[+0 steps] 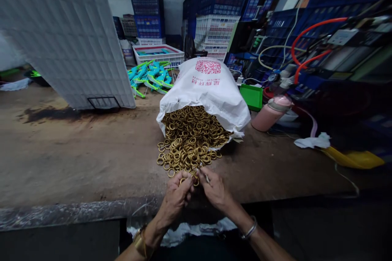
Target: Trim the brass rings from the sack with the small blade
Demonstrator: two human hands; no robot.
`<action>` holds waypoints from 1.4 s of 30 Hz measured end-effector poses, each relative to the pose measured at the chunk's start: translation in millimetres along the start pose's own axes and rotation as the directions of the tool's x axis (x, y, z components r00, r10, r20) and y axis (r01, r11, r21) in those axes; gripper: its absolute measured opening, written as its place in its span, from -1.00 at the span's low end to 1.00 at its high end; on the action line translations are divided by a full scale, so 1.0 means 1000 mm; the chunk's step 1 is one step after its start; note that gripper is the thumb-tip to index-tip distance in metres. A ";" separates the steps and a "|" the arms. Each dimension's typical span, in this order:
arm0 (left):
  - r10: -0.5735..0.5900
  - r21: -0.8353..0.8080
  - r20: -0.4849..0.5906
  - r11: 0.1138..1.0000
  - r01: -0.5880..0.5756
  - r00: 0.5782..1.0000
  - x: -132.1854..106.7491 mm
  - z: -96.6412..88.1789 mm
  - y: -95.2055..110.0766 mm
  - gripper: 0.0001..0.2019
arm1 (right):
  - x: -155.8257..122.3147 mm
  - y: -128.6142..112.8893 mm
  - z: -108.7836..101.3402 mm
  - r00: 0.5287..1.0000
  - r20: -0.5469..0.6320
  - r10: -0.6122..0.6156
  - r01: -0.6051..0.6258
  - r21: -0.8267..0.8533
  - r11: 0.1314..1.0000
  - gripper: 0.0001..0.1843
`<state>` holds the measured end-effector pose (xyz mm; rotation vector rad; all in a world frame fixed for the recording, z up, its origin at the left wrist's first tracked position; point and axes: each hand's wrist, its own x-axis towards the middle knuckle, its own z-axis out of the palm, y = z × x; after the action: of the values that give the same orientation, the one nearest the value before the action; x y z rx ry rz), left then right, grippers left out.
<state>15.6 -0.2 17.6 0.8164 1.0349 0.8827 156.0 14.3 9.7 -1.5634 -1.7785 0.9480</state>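
A white sack (211, 89) lies on its side on the brown table (76, 159), spilling a heap of brass-coloured rings (190, 138) toward me. My left hand (177, 195) is closed in a pinch on a brass ring (183, 180) at the near edge of the heap. My right hand (214, 189) is pinched too, holding a small thin metal piece (207, 178) close to that ring. The two hands almost touch, just in front of the rings. A gold watch sits on my left wrist and a silver bangle on my right.
A large white panel (67, 36) leans at the back left. Turquoise plastic parts (150, 75) lie behind the sack, with blue and white crates (214, 8) stacked beyond. A pink bottle (269, 114), a green box (251, 96), red hoses and machinery crowd the right side.
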 end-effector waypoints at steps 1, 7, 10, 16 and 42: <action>-0.002 0.002 -0.006 1.000 0.002 1.000 0.000 0.001 0.001 -0.72 | -0.003 0.000 0.000 0.999 0.031 -0.030 0.032 -0.094 0.995 -0.85; 0.001 0.021 -0.034 1.000 0.000 0.999 -0.004 0.005 0.007 -0.71 | -0.010 -0.003 0.000 0.988 0.147 -0.047 0.099 -0.375 0.922 -0.67; 0.043 0.054 -0.041 0.998 -0.041 0.998 -0.006 0.004 0.007 -0.72 | -0.008 -0.004 0.002 0.985 0.170 -0.041 0.112 -0.436 0.893 -0.66; 0.068 0.051 -0.006 0.996 -0.068 0.998 -0.012 0.000 0.008 -0.71 | -0.001 -0.010 -0.004 0.998 0.060 0.028 0.011 -0.568 0.823 -0.70; -0.136 -0.407 0.065 0.901 0.150 0.989 -0.011 -0.014 0.001 -0.69 | -0.008 -0.012 0.014 1.000 -0.027 -0.005 0.010 0.199 0.980 -0.77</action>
<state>-0.5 -7.1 18.5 0.3930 0.8251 0.9147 139.1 3.4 11.4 -1.4355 -1.6164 1.0616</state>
